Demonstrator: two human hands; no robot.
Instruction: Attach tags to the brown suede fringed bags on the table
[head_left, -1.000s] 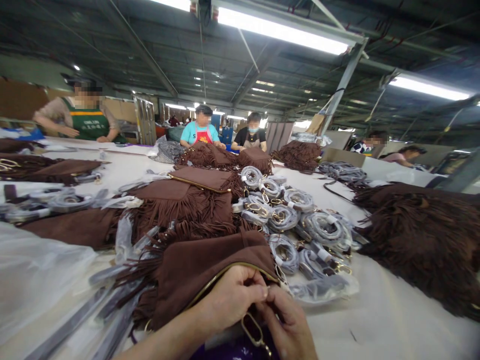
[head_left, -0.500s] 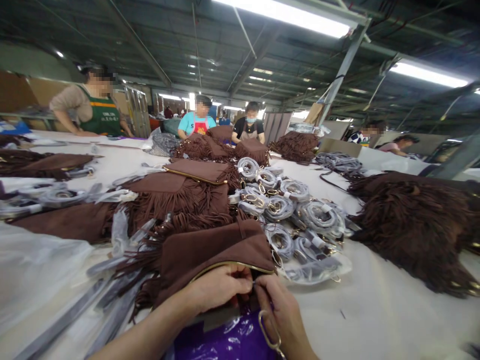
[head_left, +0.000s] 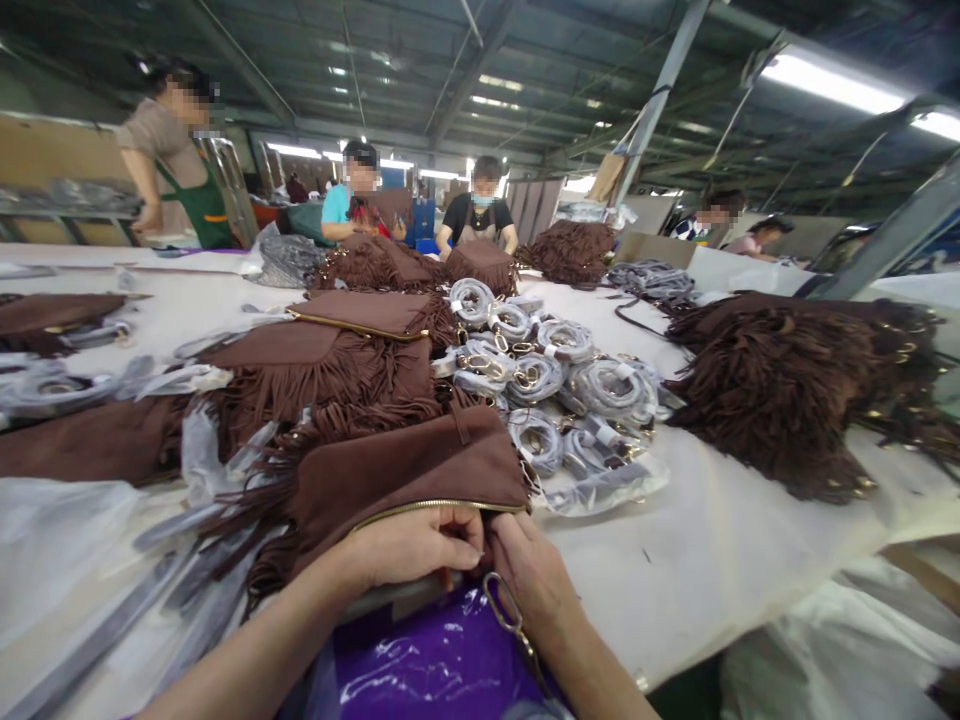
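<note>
A brown fringed bag [head_left: 412,455] lies on the table in front of me, its gold zipper [head_left: 442,503] facing me. My left hand [head_left: 431,545] is closed at the bag's opening, fingers curled just under the zipper; what they pinch is hidden. Close beside it, my right hand [head_left: 529,565] grips the bag at the zipper's right end, fingertips partly hidden inside. A gold clasp [head_left: 504,603] hangs by my right hand. Below both hands is a shiny purple plastic-covered piece [head_left: 427,660].
Coiled straps in clear wrap [head_left: 559,375] lie behind the bag. More fringed bags [head_left: 285,345] are stacked to the left, and a large fringed pile [head_left: 780,390] stands at right. Plastic sheeting [head_left: 67,550] covers the near left. Several co-workers [head_left: 480,215] stand across the table.
My view has turned right and down, showing the table's right edge. My right fingers have moved deeper into the bag's opening. The co-worker at left stands more upright.
</note>
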